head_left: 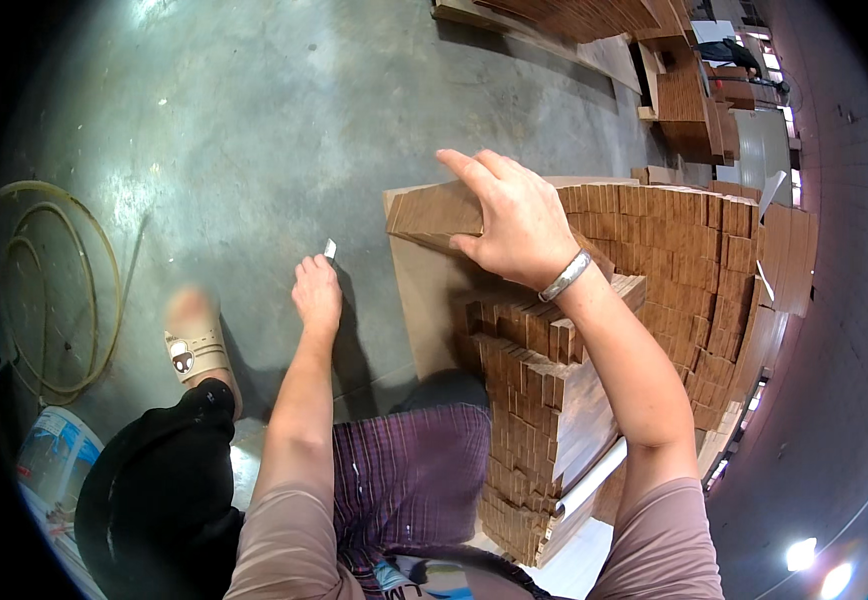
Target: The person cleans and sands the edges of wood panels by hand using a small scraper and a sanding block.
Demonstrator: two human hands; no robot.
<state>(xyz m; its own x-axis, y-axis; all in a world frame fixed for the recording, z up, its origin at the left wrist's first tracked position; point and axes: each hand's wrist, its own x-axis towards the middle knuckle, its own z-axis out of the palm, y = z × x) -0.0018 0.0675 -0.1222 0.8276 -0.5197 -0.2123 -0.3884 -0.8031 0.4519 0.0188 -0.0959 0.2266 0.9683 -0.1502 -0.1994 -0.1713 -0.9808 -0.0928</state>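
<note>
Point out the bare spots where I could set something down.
The widest bare patch is the concrete floor beyond the left hand, between the coiled hose and the wood stack. A narrower, shadowed strip separates that hand from the brown board. Crowded: the right side, where that stack stands; lower left, with sandal and bucket.

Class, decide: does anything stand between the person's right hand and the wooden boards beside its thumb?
Nothing visible does. The right hand is spread over the wooden boards; whether it touches them is unclear.
</note>
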